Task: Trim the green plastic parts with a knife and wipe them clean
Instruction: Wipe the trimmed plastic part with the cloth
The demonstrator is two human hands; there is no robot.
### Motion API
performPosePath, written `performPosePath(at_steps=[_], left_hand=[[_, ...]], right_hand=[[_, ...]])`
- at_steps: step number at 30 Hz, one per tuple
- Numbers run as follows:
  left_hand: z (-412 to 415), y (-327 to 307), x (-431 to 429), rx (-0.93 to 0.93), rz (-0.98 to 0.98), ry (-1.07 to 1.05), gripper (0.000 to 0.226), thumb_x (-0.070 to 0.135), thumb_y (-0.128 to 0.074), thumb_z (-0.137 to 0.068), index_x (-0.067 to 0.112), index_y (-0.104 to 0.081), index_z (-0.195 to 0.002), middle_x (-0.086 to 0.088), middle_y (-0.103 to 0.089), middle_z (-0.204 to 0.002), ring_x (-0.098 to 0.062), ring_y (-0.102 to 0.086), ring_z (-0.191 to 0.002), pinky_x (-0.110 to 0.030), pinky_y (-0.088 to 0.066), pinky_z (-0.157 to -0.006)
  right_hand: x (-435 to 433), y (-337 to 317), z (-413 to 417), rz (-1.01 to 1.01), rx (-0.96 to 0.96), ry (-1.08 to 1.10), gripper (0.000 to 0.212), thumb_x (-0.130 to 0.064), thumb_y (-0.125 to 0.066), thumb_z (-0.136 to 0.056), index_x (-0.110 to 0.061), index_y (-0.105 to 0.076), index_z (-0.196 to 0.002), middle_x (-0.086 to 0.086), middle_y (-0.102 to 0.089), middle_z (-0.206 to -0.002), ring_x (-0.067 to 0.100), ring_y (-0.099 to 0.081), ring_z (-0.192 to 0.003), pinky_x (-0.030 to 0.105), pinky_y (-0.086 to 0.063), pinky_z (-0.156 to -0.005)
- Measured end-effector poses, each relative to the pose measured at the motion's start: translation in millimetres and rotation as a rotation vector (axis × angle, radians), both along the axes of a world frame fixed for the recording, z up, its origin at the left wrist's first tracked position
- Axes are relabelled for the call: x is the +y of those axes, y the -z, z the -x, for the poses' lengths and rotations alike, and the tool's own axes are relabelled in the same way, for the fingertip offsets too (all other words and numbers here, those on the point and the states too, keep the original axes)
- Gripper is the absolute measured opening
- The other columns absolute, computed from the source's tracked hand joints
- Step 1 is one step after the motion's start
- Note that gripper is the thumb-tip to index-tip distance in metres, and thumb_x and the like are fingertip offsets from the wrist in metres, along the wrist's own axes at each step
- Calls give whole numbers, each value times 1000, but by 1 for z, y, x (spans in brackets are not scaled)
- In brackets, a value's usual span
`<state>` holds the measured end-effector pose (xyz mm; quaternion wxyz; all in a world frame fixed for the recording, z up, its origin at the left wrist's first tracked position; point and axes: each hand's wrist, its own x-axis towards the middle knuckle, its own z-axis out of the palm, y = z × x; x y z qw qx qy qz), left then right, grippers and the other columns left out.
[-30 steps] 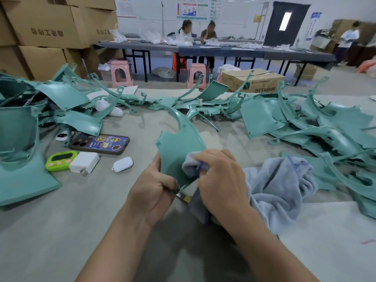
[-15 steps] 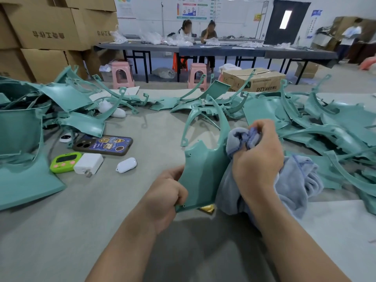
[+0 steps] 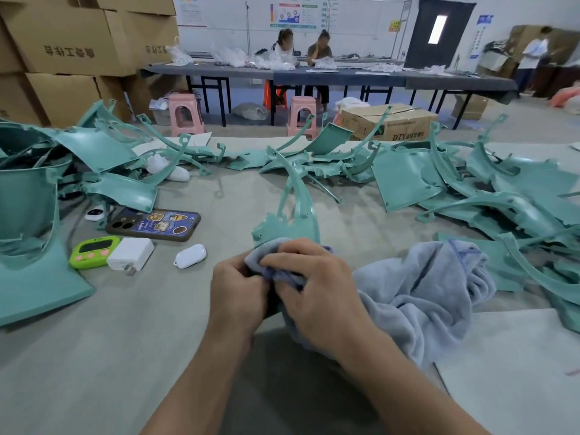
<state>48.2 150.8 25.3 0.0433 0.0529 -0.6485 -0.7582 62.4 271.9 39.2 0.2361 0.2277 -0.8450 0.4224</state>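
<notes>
A green plastic part (image 3: 295, 211) with a long curved arm stands upright in front of me. My left hand (image 3: 237, 293) grips its lower edge, which is hidden behind both hands. My right hand (image 3: 317, 293) grips a bunched fold of the pale blue cloth (image 3: 420, 287) and presses it against the lower face of the part. The rest of the cloth trails to the right on the table. No knife is visible.
Piles of green parts lie at the left (image 3: 28, 215), along the back (image 3: 314, 158) and at the right (image 3: 502, 196). A phone (image 3: 153, 225), green timer (image 3: 92, 252), white charger (image 3: 131, 254) and white earbud case (image 3: 190, 255) sit left of my hands. People sit at a far table.
My right hand has brought the cloth down from the part's upper arm to its lower face, close to my left hand. The part now stands more upright, turned to face me.
</notes>
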Motion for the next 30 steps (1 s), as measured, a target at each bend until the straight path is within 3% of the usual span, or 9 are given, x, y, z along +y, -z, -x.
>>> performPosePath(at_steps=[2, 6, 10, 15, 17, 20, 22, 27, 30], left_hand=[[3, -1, -4, 1, 39, -6, 62, -25, -51, -73, 28, -82, -79, -6, -76, -76, -21, -67, -68, -39, -60, -62], [1, -8, -5, -53, 70, 53, 50, -19, -62, -67, 26, -83, -76, -9, -78, -81, -23, -70, -66, -35, -59, -62], [-2, -11, -6, -114, 68, 150, 44, -17, -64, -66, 21, -83, -78, -11, -78, -81, -25, -72, -65, -30, -57, -57], [-4, -15, -6, -142, 69, 246, 41, -16, -63, -66, 17, -83, -81, -12, -78, -82, -26, -74, -66, -27, -55, -54], [-4, -14, -6, -127, 89, 270, 40, -17, -63, -65, 16, -83, -79, -12, -78, -80, -27, -74, -65, -26, -55, -54], [-6, -13, -4, -65, 106, 301, 38, -10, -66, -59, 16, -83, -81, -13, -78, -83, -33, -76, -72, -33, -58, -60], [-9, -12, -2, -29, 101, 293, 39, -2, -66, -52, 16, -83, -82, -13, -78, -85, -35, -76, -75, -36, -59, -62], [-6, -11, -1, -23, 88, 265, 45, -18, -63, -64, 17, -83, -82, -14, -78, -84, -35, -76, -74, -35, -60, -59], [-5, -10, -1, -54, 56, 279, 47, -23, -59, -66, 14, -83, -85, -17, -78, -87, -37, -76, -76, -36, -60, -60]], right_hand=[[5, -2, 7, -51, 80, 59, 19, 4, -69, -82, -9, -80, -91, 4, -73, -97, 12, -62, -90, 17, -47, -87], [29, -9, 27, -106, 92, 461, 29, 9, -65, -81, -8, -79, -99, 9, -69, -98, 28, -61, -94, 37, -50, -82], [50, -16, 38, 38, 122, 571, 25, 7, -64, -85, -9, -78, -99, 7, -68, -98, 27, -60, -96, 21, -35, -80], [74, -28, 46, 221, 152, 704, 20, -4, -61, -91, -10, -73, -106, 3, -66, -105, 18, -58, -98, 19, -35, -85], [80, -34, 51, 169, 141, 680, 20, -4, -60, -92, -11, -73, -106, 3, -66, -107, 16, -56, -98, 20, -36, -84], [87, -36, 55, -10, -68, 489, 21, -6, -54, -96, -12, -72, -104, 6, -69, -96, 26, -59, -90, 34, -41, -75], [92, -34, 50, -24, -119, 391, 27, -5, -52, -94, -18, -73, -106, 5, -71, -95, 25, -61, -91, 34, -45, -77], [90, -29, 36, -61, -127, 366, 32, -9, -62, -95, -27, -76, -118, -5, -65, -105, 1, -51, -90, 3, -35, -75], [88, -27, 33, -122, -222, 401, 28, -14, -60, -98, -28, -76, -115, -3, -62, -105, 12, -55, -92, 24, -42, -79]])
